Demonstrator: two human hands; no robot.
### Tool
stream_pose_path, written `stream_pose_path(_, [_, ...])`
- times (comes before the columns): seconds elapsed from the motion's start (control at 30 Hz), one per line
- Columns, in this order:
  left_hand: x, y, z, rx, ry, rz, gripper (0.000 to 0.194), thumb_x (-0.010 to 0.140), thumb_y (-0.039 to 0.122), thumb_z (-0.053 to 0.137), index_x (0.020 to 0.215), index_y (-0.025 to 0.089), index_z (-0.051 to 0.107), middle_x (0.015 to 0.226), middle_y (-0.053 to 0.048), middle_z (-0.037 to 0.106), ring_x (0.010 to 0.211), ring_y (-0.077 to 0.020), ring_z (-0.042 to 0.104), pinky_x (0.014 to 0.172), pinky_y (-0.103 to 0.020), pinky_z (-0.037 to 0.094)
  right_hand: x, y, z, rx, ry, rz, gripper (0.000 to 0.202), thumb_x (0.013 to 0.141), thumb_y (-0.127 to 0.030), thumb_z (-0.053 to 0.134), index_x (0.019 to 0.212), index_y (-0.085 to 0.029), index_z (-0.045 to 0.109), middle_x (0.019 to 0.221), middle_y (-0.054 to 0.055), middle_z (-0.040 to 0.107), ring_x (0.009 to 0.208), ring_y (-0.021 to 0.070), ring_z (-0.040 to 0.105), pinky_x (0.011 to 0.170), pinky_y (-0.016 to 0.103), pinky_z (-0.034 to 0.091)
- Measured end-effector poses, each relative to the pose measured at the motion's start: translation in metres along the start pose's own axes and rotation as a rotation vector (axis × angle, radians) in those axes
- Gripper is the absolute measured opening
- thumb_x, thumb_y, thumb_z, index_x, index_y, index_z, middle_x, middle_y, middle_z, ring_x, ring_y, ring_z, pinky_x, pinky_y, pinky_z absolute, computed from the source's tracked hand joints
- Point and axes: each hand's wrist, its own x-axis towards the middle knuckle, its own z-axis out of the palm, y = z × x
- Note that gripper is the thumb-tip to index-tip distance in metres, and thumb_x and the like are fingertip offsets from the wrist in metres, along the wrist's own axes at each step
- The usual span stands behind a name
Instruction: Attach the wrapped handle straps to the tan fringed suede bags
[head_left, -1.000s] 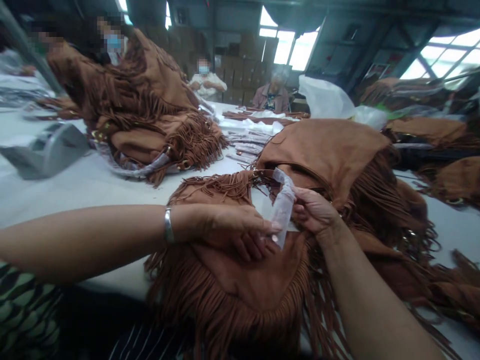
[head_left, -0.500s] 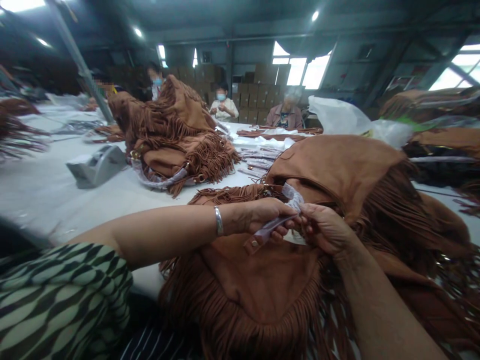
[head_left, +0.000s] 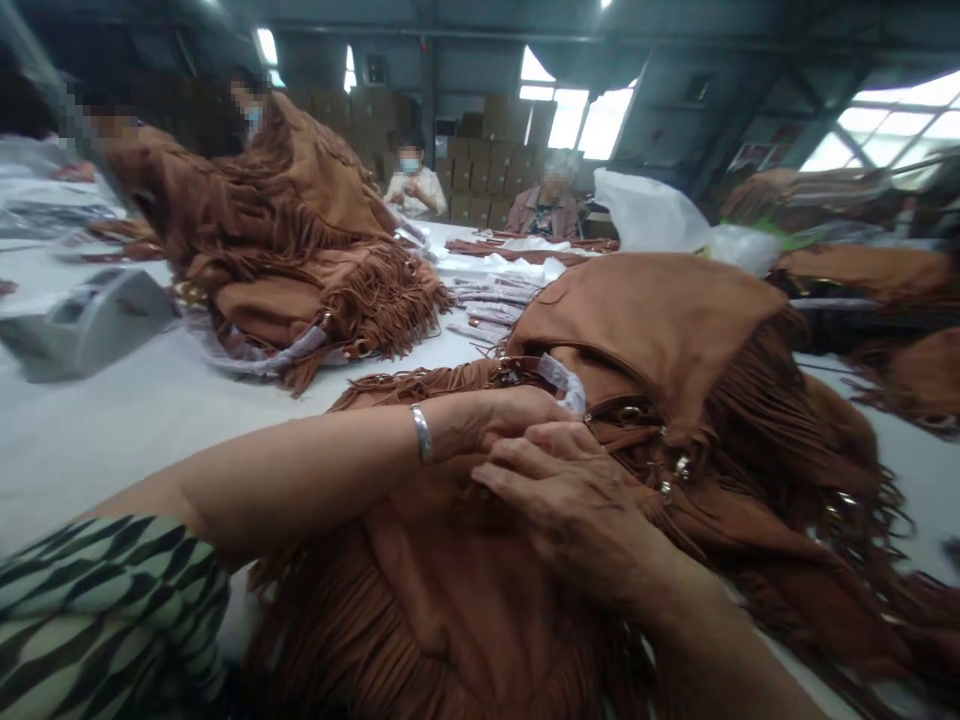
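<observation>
A brown fringed bag (head_left: 450,590) lies right before me. Its strap (head_left: 564,384), wrapped in clear plastic, rises from the bag's far side and runs into my left hand (head_left: 521,412), which is closed around it. My right hand (head_left: 574,490) lies across the front of my left, its fingers bent together over the strap's end. The two hands touch, and the strap's end with its brown tip is hidden beneath them. A silver bracelet (head_left: 421,434) circles my left wrist.
Another fringed bag (head_left: 645,320) sits close on the right, and a pile of bags (head_left: 300,240) stands at the left. Left of that pile is a grey tape dispenser (head_left: 82,325). Wrapped straps (head_left: 491,300) lie farther back. Several people sit beyond the table, with stacked cartons (head_left: 480,175) behind.
My right hand has moved left over my left hand and now covers the strap's loose end, which showed before. The view has turned slightly right and down.
</observation>
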Motion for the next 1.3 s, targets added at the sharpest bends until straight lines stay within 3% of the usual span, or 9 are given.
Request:
stream_pose_path(0.13, [0.010, -0.004, -0.010, 0.106, -0.017, -0.181, 0.021, 0.078, 0.031, 0.058, 0.068, 0.012, 0.056, 0.048, 0.000, 0.050, 0.040, -0.0121, 0.041, 0.034, -0.022, 0.030, -0.002, 0.001, 0.005, -0.151, -0.038, 0.004, 0.021, 0.090, -0.016, 0.051, 0.105, -0.020, 0.065, 0.102, 0.007, 0.064, 0.093, 0.0240, 0.047, 0.086, 0.042, 0.037])
stream_pose_path(0.3, [0.010, -0.011, -0.010, 0.087, -0.018, -0.048, 0.024, 0.082, 0.031, 0.057, 0.069, 0.011, 0.057, 0.055, -0.004, 0.055, 0.046, -0.0130, 0.048, 0.041, -0.025, 0.040, -0.003, 0.009, -0.003, 0.155, 0.000, 0.027, 0.008, 0.083, -0.012, 0.060, 0.084, -0.017, 0.067, 0.087, 0.004, 0.065, 0.088, 0.0205, 0.051, 0.087, 0.039, 0.040])
stream_pose_path(0.43, [-0.003, -0.020, 0.005, -0.023, 0.013, 0.208, 0.046, 0.084, 0.057, 0.049, 0.084, 0.012, 0.058, 0.066, -0.005, 0.060, 0.059, -0.0155, 0.057, 0.063, -0.032, 0.050, -0.019, 0.041, -0.025, 1.014, 0.591, 0.326, 0.008, 0.073, -0.014, 0.073, 0.070, -0.019, 0.068, 0.072, 0.000, 0.069, 0.075, 0.0158, 0.060, 0.078, 0.032, 0.047])
stream_pose_path(0.53, [-0.002, -0.031, 0.018, 0.269, 0.201, 0.299, 0.049, 0.084, 0.060, 0.042, 0.087, 0.013, 0.057, 0.065, -0.005, 0.058, 0.060, -0.0172, 0.057, 0.066, -0.035, 0.049, -0.043, 0.083, -0.035, 1.154, 1.067, 0.459, 0.010, 0.084, -0.025, 0.065, 0.074, -0.023, 0.065, 0.074, -0.007, 0.067, 0.065, 0.0067, 0.057, 0.069, 0.021, 0.047])
stream_pose_path(0.63, [0.009, -0.035, 0.038, 0.626, 0.313, 0.427, 0.029, 0.075, 0.042, 0.061, 0.082, 0.014, 0.059, 0.076, -0.004, 0.058, 0.072, -0.0177, 0.055, 0.072, -0.032, 0.045, -0.065, 0.119, -0.035, 1.244, 1.264, 0.542, 0.014, 0.076, -0.032, 0.072, 0.073, -0.024, 0.060, 0.070, -0.010, 0.064, 0.057, 0.0039, 0.053, 0.064, 0.019, 0.048])
stream_pose_path(0.73, [0.023, -0.031, 0.065, 0.961, 0.276, 0.606, 0.030, 0.069, 0.028, 0.066, 0.097, 0.018, 0.061, 0.097, -0.004, 0.058, 0.093, -0.0197, 0.053, 0.084, -0.030, 0.041, -0.075, 0.132, -0.029, 1.337, 1.276, 0.623, 0.021, 0.068, -0.039, 0.077, 0.072, -0.026, 0.060, 0.061, -0.010, 0.058, 0.052, 0.0069, 0.051, 0.063, 0.024, 0.051])
stream_pose_path(0.83, [0.036, -0.030, 0.083, 1.133, 0.255, 0.520, 0.040, 0.068, 0.027, 0.066, 0.106, 0.018, 0.056, 0.096, -0.004, 0.058, 0.088, -0.0199, 0.054, 0.075, -0.029, 0.043, -0.076, 0.130, -0.027, 1.398, 1.228, 0.660, 0.021, 0.064, -0.042, 0.077, 0.073, -0.029, 0.062, 0.056, -0.008, 0.054, 0.055, 0.0103, 0.053, 0.069, 0.030, 0.053])
stream_pose_path(1.07, [0.046, -0.045, 0.080, 1.081, 0.272, 0.399, 0.028, 0.061, 0.019, 0.066, 0.085, 0.017, 0.050, 0.075, 0.002, 0.050, 0.067, -0.0140, 0.046, 0.056, -0.023, 0.033, -0.072, 0.116, -0.035, 1.378, 1.166, 0.678, 0.019, 0.067, -0.044, 0.071, 0.074, -0.030, 0.060, 0.072, -0.007, 0.065, 0.076, 0.0143, 0.062, 0.066, 0.029, 0.049])
stream_pose_path(1.3, [0.022, -0.039, 0.073, 0.817, 0.176, 0.507, 0.016, 0.069, 0.013, 0.055, 0.082, 0.017, 0.046, 0.080, 0.001, 0.051, 0.075, -0.0124, 0.047, 0.066, -0.022, 0.037, -0.074, 0.085, -0.052, 1.309, 0.824, 0.688, 0.022, 0.081, -0.047, 0.063, 0.090, -0.027, 0.067, 0.079, 0.002, 0.066, 0.077, 0.0186, 0.060, 0.057, 0.028, 0.044])
